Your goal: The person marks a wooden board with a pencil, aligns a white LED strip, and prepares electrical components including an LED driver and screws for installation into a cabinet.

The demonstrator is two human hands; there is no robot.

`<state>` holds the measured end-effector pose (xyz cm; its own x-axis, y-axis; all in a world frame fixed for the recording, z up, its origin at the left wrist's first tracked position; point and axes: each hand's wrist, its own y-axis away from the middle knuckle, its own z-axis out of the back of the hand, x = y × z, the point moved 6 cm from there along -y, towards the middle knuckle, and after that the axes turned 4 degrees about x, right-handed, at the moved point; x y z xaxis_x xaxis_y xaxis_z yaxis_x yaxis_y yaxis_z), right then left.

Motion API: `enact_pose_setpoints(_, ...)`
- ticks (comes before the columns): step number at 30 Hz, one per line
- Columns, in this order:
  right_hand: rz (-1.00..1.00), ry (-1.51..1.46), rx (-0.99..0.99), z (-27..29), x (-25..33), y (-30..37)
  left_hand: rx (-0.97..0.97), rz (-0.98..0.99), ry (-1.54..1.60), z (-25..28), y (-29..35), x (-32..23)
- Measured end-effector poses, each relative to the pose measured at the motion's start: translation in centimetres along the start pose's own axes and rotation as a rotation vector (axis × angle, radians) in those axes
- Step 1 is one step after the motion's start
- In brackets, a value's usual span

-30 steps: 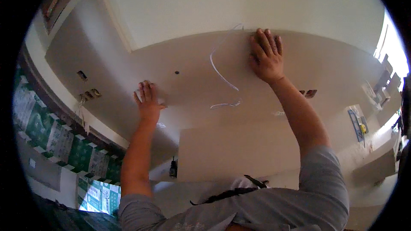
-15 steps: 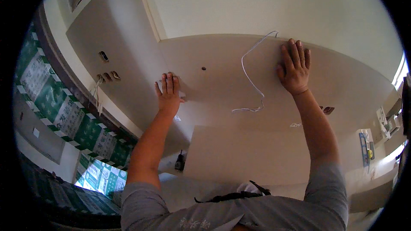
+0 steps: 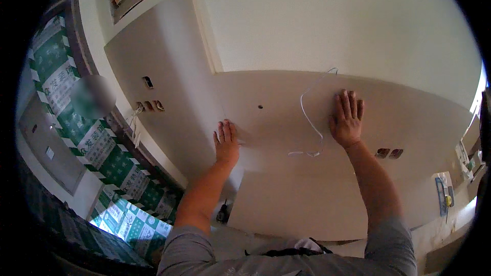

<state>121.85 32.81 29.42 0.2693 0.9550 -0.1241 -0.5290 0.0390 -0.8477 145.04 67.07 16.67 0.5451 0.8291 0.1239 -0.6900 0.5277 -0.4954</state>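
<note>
Both of my hands lie flat against a beige wall panel [image 3: 276,128] with fingers stretched out. My left hand [image 3: 226,143] rests left of the middle, below and left of a small round hole [image 3: 260,107]. Higher up and to the right, my right hand [image 3: 349,120] presses near the panel's upper edge, fingers pointing up. Between the hands, a thin white cable [image 3: 305,108] comes from the top edge and hangs down over the panel's face. Neither hand holds anything.
Cut-outs [image 3: 150,106] with loose wires show at the left, and two socket openings [image 3: 389,153] at the right. A dark power tool [image 3: 223,211] stands low by a lower board [image 3: 296,207]. Green-and-white protective sheeting [image 3: 92,138] covers the left side. Blue and yellow tools [image 3: 445,194] lie far right.
The view has shifted, so the wall sits lower and further right in it. My right hand has slid down from the panel's top edge; both palms stay on the panel.
</note>
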Motion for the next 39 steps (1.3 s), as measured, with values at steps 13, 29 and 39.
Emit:
enact_pose_setpoints(13, 0.007, 0.031, 0.105, -2.1, 1.3, 0.8, -0.121, 0.232, 0.635, -8.3, 5.3, -6.5)
enact_pose_setpoints(29, 0.144, 0.221, -0.062, -4.5, 1.0, 1.9, -0.258, 0.832, 1.300, -21.8, 10.4, -8.6)
enact_pose_setpoints(39, 0.156, 0.185, -0.056, -3.7, 0.3, 1.8, -0.157, 0.689, 1.025, -21.5, 10.1, -8.8)
